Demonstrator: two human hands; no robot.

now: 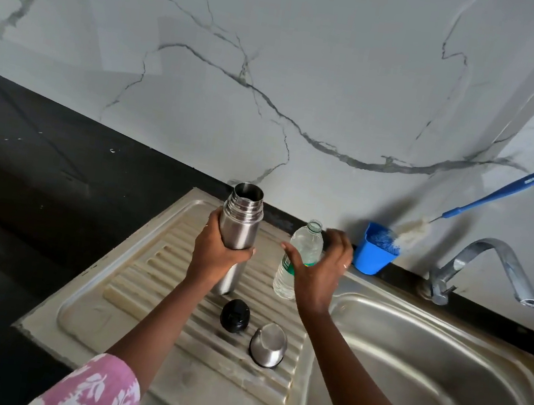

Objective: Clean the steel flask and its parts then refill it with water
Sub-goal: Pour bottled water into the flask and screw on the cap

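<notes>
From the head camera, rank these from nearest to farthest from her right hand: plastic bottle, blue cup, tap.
From the right hand:
1. Plastic bottle, just left of it, by the fingers.
2. Blue cup, to its right on the counter.
3. Tap, far right over the sink.

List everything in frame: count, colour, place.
flask: 1, steel, open, upright on drainboard
stopper: 1, black, drainboard, near side of the flask
cup: 1, steel, upside down beside stopper
bottle: 1, clear, uncapped, on drainboard
holder: 1, blue, behind sink
brush: 1, blue handle, leaning in holder
tap: 1, chrome, over basin
sink: 1, steel
counter: 1, black
left hand: grips flask
right hand: open, at bottle
</notes>
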